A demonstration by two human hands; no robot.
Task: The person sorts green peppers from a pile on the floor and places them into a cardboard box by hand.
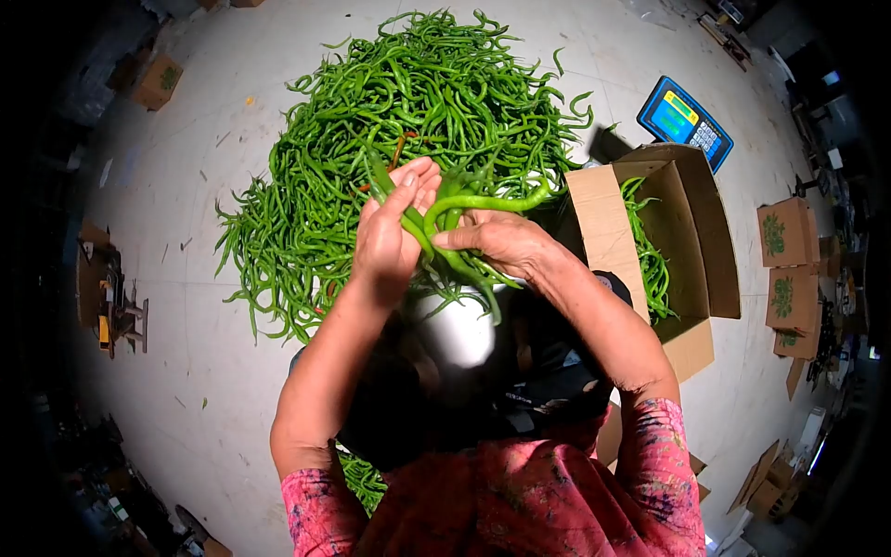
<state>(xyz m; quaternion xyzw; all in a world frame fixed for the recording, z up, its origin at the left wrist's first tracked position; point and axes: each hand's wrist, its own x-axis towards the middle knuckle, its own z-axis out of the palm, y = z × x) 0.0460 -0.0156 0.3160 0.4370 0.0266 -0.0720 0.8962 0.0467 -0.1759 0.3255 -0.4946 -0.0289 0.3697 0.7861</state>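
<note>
Pale grey floor (176, 320), with large heap of green peppers (436, 102) toward far edge.
Stray pepper (558, 61) just beside heap's right side; more peppers (362, 483) toward near edge; small scraps (249, 100) left of heap; cardboard box (158, 82) near far left corner; leaf-printed boxes (784, 297) along right edge; open box (608, 223) right of heap, base partly hidden, floor contact unclear.

Hands (444, 232): holding green peppers (483, 201) | pepper pile (408, 102) beyond | open box (691, 223) right

Bright centre, black vignetted rim, fisheye curvature, white glare low centre, edges perhaps soft.
</note>
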